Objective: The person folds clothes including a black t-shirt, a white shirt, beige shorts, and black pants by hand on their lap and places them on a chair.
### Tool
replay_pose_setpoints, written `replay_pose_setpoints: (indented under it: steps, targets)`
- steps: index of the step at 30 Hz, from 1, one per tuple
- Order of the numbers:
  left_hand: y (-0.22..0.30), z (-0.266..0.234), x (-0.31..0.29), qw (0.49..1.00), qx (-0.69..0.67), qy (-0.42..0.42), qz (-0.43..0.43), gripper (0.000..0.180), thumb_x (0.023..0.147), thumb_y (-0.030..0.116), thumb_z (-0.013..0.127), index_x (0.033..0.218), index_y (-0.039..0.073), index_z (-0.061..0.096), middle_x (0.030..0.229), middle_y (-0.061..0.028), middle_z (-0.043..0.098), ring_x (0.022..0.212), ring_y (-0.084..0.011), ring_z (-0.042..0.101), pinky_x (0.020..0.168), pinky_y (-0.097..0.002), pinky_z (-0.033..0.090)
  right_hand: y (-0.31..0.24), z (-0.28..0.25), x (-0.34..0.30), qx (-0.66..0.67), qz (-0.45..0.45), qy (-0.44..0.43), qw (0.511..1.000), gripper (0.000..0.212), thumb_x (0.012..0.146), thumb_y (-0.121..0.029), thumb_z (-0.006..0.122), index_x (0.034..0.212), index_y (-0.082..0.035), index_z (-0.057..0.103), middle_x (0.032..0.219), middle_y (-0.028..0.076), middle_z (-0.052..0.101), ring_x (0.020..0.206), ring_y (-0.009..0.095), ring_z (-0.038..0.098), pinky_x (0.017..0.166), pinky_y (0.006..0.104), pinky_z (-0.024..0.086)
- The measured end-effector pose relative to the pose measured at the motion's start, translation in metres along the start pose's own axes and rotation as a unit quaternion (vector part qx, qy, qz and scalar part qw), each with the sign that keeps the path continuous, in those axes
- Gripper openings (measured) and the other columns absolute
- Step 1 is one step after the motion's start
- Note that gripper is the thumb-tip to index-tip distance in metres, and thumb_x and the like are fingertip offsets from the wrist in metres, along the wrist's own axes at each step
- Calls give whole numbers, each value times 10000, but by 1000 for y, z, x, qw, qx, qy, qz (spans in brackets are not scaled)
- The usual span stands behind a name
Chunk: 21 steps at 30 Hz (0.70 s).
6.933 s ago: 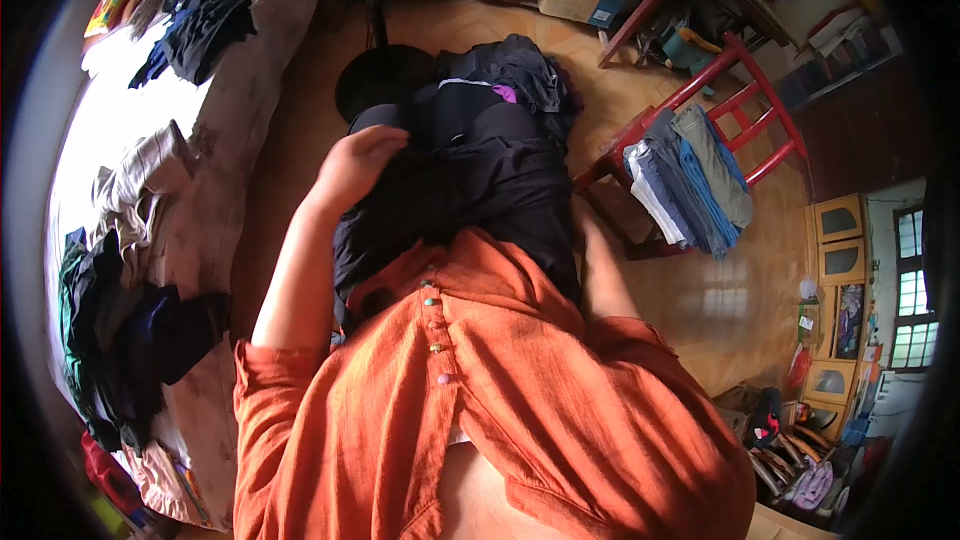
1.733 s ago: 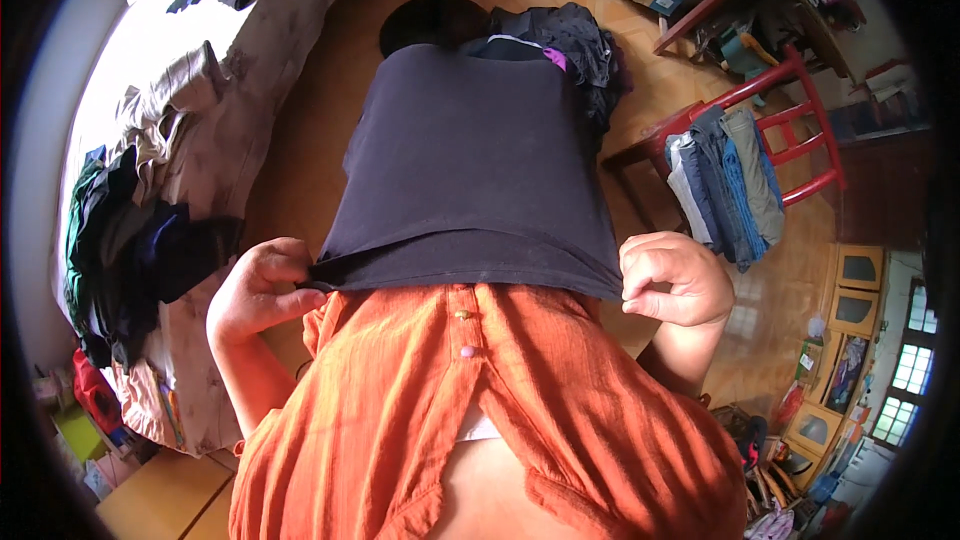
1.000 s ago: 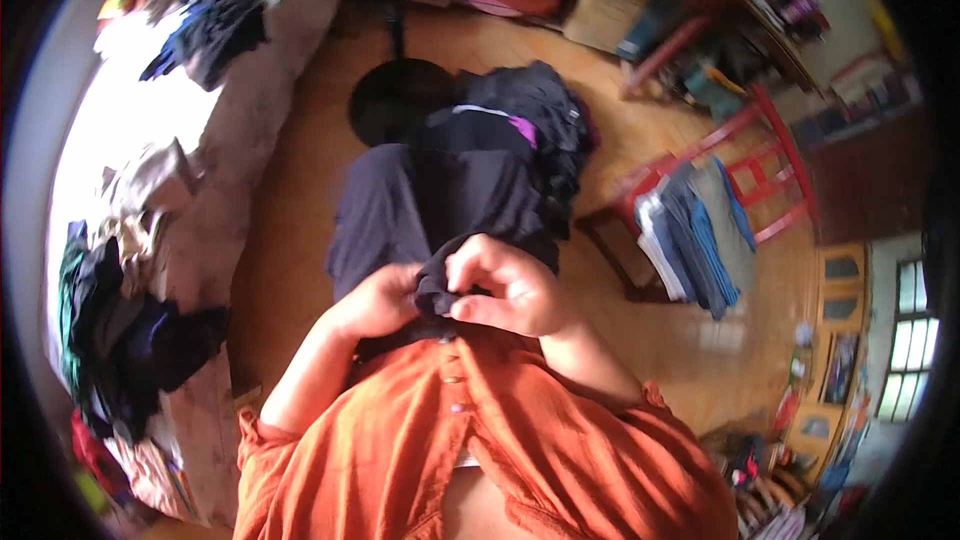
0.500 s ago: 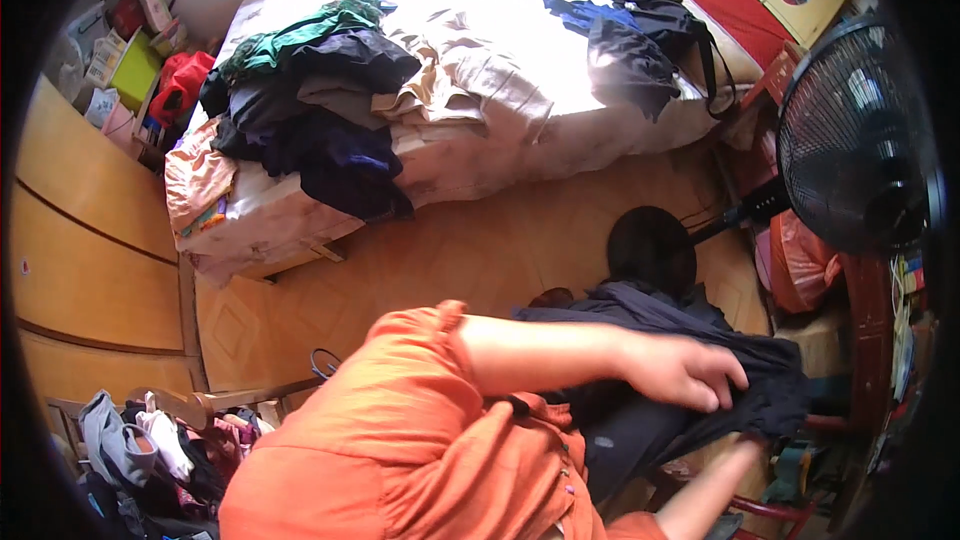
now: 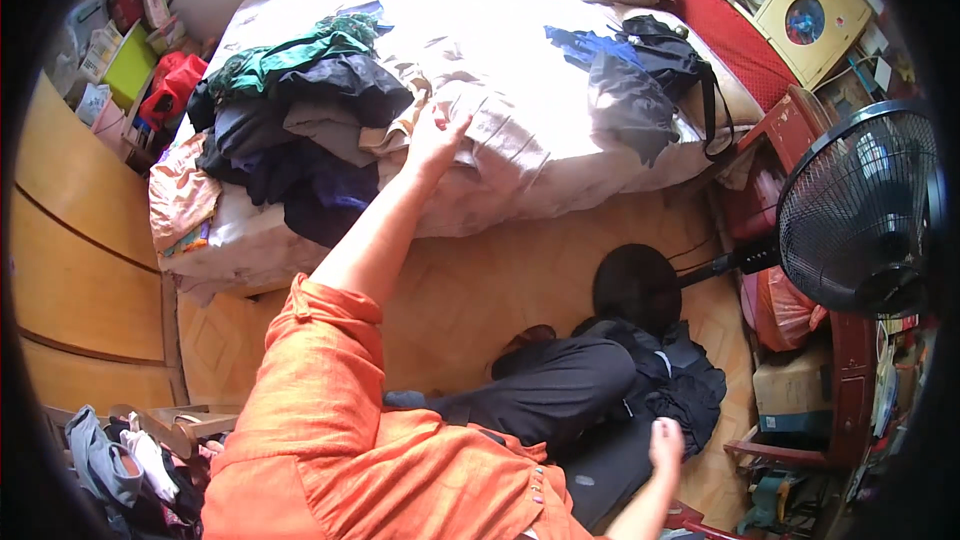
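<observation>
My left hand (image 5: 438, 143) reaches out over the bed, fingers apart, at the beige striped cloth (image 5: 495, 128). I cannot make out whether it presses on the cloth or hovers just above. Close beside it lies a heap of dark and green clothes (image 5: 300, 110) at the bed's near edge. My right hand (image 5: 667, 442) is low on the right, by my knee, and holds nothing I can see. Past it, a crumpled black garment (image 5: 690, 380) rests on the floor against my dark-trousered legs (image 5: 545, 390).
A black standing fan (image 5: 860, 210) with a round base (image 5: 637, 288) stands at right. A dark bag with a strap (image 5: 665, 50) and a blue-grey garment (image 5: 625, 100) lie on the bed (image 5: 560, 185). At lower left, clothes (image 5: 105, 465) hang over wooden furniture. A cardboard box (image 5: 790, 390) sits at right.
My left hand has swung from the black garment on the right to the beige cloth on the bed. The black garment has dropped to the floor, and my right hand has come away from it.
</observation>
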<state>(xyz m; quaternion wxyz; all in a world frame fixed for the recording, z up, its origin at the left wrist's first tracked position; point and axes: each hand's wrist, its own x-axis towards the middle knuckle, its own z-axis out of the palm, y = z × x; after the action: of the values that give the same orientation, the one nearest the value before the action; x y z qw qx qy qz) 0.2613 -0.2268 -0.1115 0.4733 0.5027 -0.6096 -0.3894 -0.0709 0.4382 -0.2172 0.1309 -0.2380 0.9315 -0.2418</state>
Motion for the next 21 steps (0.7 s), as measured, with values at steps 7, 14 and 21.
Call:
replay_pose_setpoints:
  steps: [7, 14, 21]
  targets:
    - [16, 27, 76, 964, 181, -127, -148, 612, 781, 574, 693, 1074, 37, 702, 889, -160, 711, 767, -277, 680, 679, -383, 551, -85, 14, -39, -107, -89, 58, 989, 223, 808, -206, 679, 982, -67, 652, 1091, 98, 656, 1100, 315, 563, 968, 428, 427]
    - [1, 21, 119, 958, 271, -71, -69, 536, 747, 420, 713, 1123, 40, 678, 936, -169, 713, 847, -302, 687, 750, -362, 546, -102, 8, -43, -122, -99, 97, 983, 188, 803, -194, 681, 925, -54, 654, 1015, 119, 661, 1015, 328, 587, 918, 420, 458]
    - [-28, 52, 100, 938, -90, -118, -314, 594, 731, 333, 765, 1228, 45, 611, 1230, -138, 611, 1046, -307, 595, 796, -506, 514, -95, 6, -42, -125, -65, 77, 987, 192, 784, -194, 698, 932, -78, 658, 1046, 104, 659, 1053, 326, 576, 935, 435, 444]
